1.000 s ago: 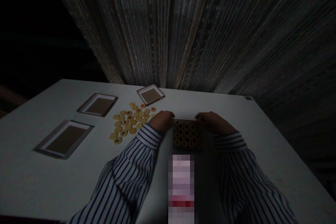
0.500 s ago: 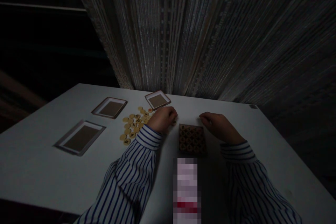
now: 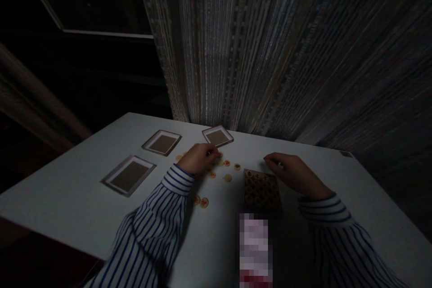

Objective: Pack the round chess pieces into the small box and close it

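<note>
My left hand (image 3: pixel 199 157) hangs over a scatter of round wooden xiangqi pieces (image 3: pixel 227 177), its fingers curled and thumb tucked in. A piece shows at its fingertips, but I cannot tell whether it is gripped. Some pieces bear red characters and others dark ones; several are hidden under the hand and sleeve. To the right, a small box (image 3: pixel 262 191) holds rows of such pieces. Beyond its upper right corner is my right hand (image 3: pixel 290 170), with fingers folded together. Whatever it may hold is out of sight.
Two shallow trays (image 3: pixel 110 183) (image 3: pixel 146 146) lie at the left of the white table (image 3: pixel 209 252). A third tray (image 3: pixel 231 140) sits at the back, near a striped curtain (image 3: pixel 249 54). The room is dim.
The view has shifted left, so the table things appear further right. My left hand has moved left over the pieces, uncovering several to its right. My right hand stays near the box.
</note>
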A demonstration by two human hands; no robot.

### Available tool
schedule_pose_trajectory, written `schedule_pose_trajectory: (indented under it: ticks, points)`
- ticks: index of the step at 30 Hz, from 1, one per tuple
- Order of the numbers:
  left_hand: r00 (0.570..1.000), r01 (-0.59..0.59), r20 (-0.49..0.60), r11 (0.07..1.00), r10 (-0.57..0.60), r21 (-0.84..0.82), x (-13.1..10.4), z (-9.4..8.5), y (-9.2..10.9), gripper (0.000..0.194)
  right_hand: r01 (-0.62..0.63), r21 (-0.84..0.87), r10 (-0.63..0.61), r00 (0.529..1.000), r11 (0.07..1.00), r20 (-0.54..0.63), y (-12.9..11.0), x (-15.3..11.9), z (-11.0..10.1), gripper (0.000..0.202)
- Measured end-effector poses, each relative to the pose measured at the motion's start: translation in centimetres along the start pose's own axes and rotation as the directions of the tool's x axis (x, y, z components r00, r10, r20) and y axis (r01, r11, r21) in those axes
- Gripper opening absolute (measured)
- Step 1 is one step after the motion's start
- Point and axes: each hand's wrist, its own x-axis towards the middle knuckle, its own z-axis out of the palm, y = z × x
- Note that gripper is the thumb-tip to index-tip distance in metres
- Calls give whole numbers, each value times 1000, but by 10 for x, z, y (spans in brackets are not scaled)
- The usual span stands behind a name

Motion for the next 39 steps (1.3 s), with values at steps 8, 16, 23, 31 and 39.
schedule_pose_trajectory:
  ticks: [8,16,23,31,39]
  points:
    - [994,64,-90,998,-64,-2,0,-40,-61,25,80,6,-80,995,997,56,-20,18,3,24]
    - [994,108,1,994,-108,-5,4,-44,-81,25,115,-22,-112,988,993,105,-33,39,10,23]
    - [967,154,179,977,-179,144,3,-45,-82,33,204,-47,-195,969,978,153,-53,67,24,23]
    - [966,58,227,958,-126,282,5,-37,-86,36,235,-98,-208,952,967,224,-79,98,53,21]
    - [974,19,205,935,-97,355,6,-29,-87,38,296,-125,-249,922,947,295,-103,109,71,21]
